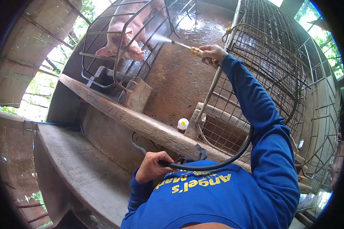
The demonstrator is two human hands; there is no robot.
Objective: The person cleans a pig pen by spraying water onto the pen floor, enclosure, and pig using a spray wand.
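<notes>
My right hand (215,54) is wrapped round the brass-coloured handle of a spray wand (185,45), arm stretched out over the concrete pen. White mist leaves the wand's tip toward a pink pig (122,28), which stands behind metal bars (122,49) at the upper left. Close to my body, my left hand (155,166) is closed on a black hose (208,167). That hose loops across my blue shirt and up along my right forearm. A white bottle with a yellow top (182,123) stands by the low wall, between my two hands.
A low concrete wall (141,124) runs diagonally in front of me. Wire-mesh cage panels (269,57) rise on the right, beside my right arm. The pen floor (176,80) looks wet. To the left is a concrete ledge (76,160).
</notes>
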